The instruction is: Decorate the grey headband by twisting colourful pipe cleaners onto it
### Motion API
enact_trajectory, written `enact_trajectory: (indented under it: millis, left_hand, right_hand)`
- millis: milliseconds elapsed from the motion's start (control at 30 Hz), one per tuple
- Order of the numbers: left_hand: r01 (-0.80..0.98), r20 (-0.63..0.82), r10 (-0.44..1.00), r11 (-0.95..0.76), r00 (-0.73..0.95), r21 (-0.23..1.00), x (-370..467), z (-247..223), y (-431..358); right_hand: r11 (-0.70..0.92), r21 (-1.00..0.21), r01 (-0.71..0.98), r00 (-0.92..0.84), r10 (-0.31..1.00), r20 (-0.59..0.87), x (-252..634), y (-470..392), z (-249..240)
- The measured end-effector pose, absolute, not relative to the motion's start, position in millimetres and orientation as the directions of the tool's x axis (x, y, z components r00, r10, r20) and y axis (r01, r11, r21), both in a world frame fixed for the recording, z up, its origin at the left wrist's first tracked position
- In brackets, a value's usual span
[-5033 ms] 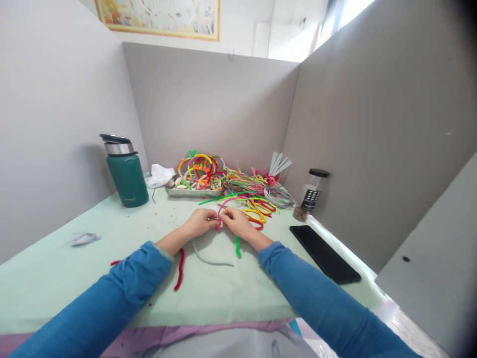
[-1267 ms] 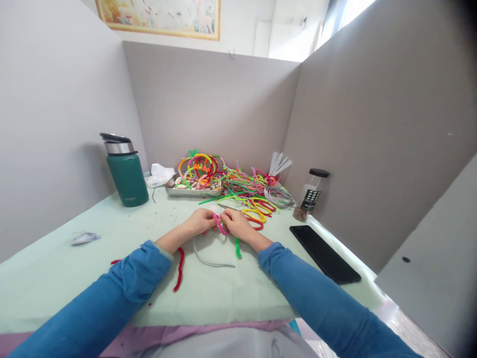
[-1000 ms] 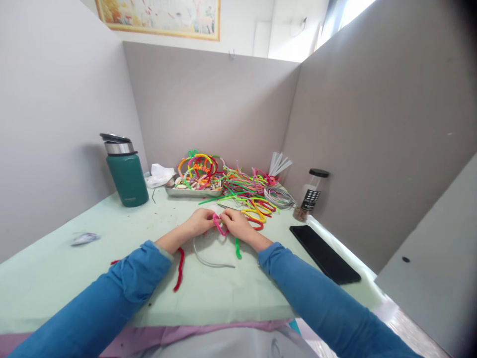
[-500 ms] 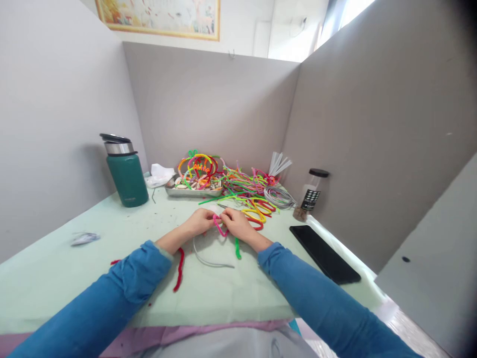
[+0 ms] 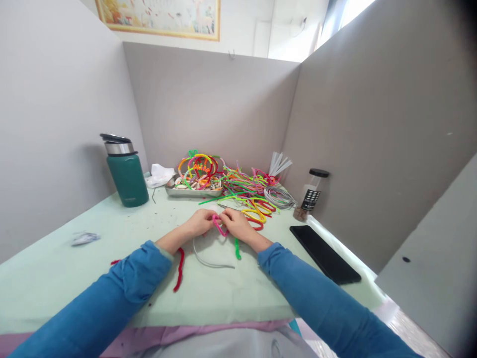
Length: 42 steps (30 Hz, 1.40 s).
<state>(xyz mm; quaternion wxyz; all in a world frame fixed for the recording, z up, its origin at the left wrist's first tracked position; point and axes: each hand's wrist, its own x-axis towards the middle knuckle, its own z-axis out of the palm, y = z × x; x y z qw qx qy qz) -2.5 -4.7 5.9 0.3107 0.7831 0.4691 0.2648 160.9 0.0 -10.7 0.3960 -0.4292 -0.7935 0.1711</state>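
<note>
A pink pipe cleaner (image 5: 222, 231), bent into a small loop, is pinched between my two hands over the middle of the table. My left hand (image 5: 201, 222) closes its fingertips on the loop's left side. On the other side, my right hand (image 5: 233, 222) grips it with thumb and finger; its exact ends are hidden by the fingers. Below the hands lies a curved grey wire (image 5: 212, 264). A short red pipe cleaner (image 5: 179, 271) rests beside my left forearm, and a green piece (image 5: 237, 249) lies under my right wrist.
Behind my hands are a metal tray (image 5: 194, 192) with colourful bent shapes, a heap of pipe cleaners (image 5: 246, 181) and a coil of grey wire (image 5: 279, 197). A green bottle (image 5: 128, 174) stands left; a clear jar (image 5: 310, 196) and black phone (image 5: 324, 253) are right.
The pink pipe cleaner has shifted slightly, from a more open V to a narrower loop between my fingers. Both hands stay almost in the same place.
</note>
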Motion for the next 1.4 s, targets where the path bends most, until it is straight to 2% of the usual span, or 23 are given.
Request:
enact_trajectory:
  millis: [433,833,1400]
  left_hand:
    - [0.585,0.069,0.924,-0.295,0.377,0.755,0.8,7.5,-6.0]
    - [0.589,0.106,0.909,-0.347,0.404,0.730,-0.5,6.9,-5.6]
    - [0.609,0.048,0.935,-0.267,0.351,0.747,1.1,8.9,-7.4]
  right_hand:
    - [0.582,-0.608,0.541,-0.320,0.810,0.491,160.8,0.0,-12.2]
    - [0.573,-0.615,0.541,-0.324,0.817,0.476,160.7,0.9,-13.4]
    - [0.577,-0.602,0.551,-0.322,0.813,0.484,160.6,-1.5,-10.9]
